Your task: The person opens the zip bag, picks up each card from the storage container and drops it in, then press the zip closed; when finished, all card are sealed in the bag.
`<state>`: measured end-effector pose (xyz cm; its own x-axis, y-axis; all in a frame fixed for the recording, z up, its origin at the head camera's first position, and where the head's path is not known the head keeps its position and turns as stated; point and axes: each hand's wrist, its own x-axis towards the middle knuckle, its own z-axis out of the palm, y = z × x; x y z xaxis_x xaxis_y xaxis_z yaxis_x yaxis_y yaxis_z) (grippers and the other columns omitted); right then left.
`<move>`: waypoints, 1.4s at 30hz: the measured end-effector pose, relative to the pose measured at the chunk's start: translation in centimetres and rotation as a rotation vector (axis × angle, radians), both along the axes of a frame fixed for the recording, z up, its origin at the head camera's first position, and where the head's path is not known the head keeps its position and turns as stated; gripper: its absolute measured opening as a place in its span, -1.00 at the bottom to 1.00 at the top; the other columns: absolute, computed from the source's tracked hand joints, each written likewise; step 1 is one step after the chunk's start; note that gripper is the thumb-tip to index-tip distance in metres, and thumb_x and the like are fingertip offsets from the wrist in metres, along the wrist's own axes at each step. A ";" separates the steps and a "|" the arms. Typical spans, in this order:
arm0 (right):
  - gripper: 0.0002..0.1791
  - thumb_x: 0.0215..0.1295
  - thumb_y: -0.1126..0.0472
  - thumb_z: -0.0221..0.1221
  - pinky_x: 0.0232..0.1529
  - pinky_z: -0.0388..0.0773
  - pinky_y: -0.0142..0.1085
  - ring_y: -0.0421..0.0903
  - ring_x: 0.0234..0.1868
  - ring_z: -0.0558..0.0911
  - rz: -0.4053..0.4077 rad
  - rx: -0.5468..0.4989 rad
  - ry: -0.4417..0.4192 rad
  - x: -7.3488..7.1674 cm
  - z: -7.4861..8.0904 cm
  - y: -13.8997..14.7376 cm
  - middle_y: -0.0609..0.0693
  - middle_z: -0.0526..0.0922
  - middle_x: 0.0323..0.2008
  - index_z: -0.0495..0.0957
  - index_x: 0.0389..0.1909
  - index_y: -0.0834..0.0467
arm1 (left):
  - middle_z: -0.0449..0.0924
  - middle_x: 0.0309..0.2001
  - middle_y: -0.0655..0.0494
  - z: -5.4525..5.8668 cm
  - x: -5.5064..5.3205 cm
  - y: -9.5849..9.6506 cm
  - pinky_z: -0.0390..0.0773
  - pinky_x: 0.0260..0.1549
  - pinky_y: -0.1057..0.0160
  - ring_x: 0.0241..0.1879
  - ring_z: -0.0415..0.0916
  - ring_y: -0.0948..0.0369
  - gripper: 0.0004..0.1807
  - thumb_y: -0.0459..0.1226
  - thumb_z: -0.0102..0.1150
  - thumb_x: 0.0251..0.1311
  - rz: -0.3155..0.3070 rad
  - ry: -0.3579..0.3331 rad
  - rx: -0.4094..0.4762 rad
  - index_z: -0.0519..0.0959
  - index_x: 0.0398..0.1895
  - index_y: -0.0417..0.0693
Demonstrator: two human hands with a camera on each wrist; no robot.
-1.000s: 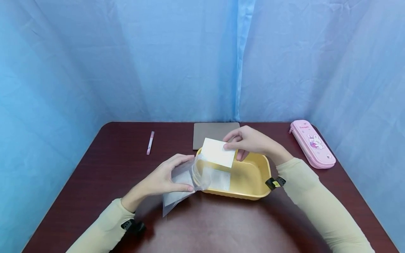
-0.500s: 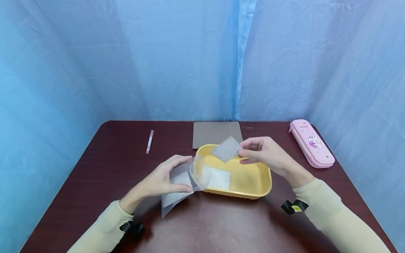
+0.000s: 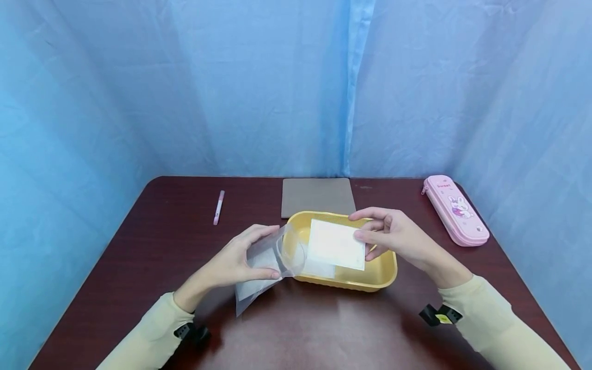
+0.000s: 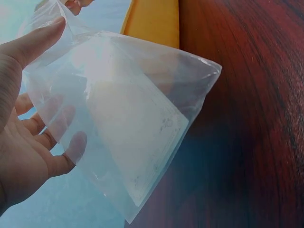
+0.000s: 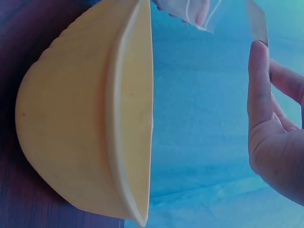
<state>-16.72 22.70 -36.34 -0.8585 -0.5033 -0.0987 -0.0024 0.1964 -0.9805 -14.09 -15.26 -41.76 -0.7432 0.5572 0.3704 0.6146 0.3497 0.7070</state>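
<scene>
A blue curtain (image 3: 259,87) fills the back and both sides around my dark red wooden table (image 3: 152,257). My arms come in from the near edge in cream sleeves (image 3: 143,329), a black device strapped at each wrist. In front of me sits a yellow basin (image 3: 381,264), and just behind it a flat grey pad (image 3: 318,198) lies near the far edge. A pink pencil case (image 3: 457,211) with a rabbit on it lies at the far right.

My left hand (image 3: 235,262) grips a clear bag (image 3: 268,267), thumb on one side and fingers seen through the film; its mouth leans over the basin's left end. Inside the bag rests a stack of white sheets (image 4: 137,118). My right hand (image 3: 398,236) pinches a white card (image 3: 336,244) by its right edge between thumb and fingers, holding it above the basin, apart from the rim. Beneath it, partly hidden, another white piece (image 3: 324,269) lies in the basin. A slim pink-and-white pen (image 3: 219,208) lies at the far left.
</scene>
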 end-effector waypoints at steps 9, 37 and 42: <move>-0.63 0.29 0.20 0.39 -0.37 0.70 0.10 0.03 -0.47 0.68 -0.017 0.015 -0.019 0.1 -0.6 -1.4 0.22 0.72 -0.36 0.56 0.00 0.30 | 0.48 0.29 0.10 0.0 -0.1 0.6 0.38 0.29 0.21 0.28 0.43 0.15 -0.03 -0.09 0.66 -0.09 -0.024 0.018 0.002 0.39 0.41 -0.17; -0.74 0.29 0.14 0.40 -0.47 0.71 -0.04 0.07 -0.55 0.66 0.073 0.135 0.169 -0.7 -0.5 -5.5 0.13 0.70 -0.45 0.67 -0.11 0.21 | 0.49 0.26 0.09 0.8 -0.1 1.9 0.43 0.26 0.14 0.26 0.45 0.16 -0.05 -0.13 0.68 -0.12 -0.088 0.068 0.000 0.42 0.38 -0.15; -0.73 0.27 0.16 0.41 -0.47 0.71 -0.03 0.07 -0.56 0.66 0.086 0.130 0.158 -0.9 -0.6 -6.2 0.12 0.71 -0.46 0.61 -0.15 0.22 | 0.50 0.24 0.04 0.8 -0.1 2.1 0.45 0.24 0.11 0.23 0.47 0.12 -0.07 -0.15 0.68 -0.10 -0.094 0.065 0.005 0.42 0.37 -0.17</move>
<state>-17.62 16.54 -36.93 -0.8230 -0.5670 -0.0351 -0.1762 0.3135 -0.9331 -14.22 -13.18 -40.92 -0.6621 0.6214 0.4190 0.6892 0.2852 0.6661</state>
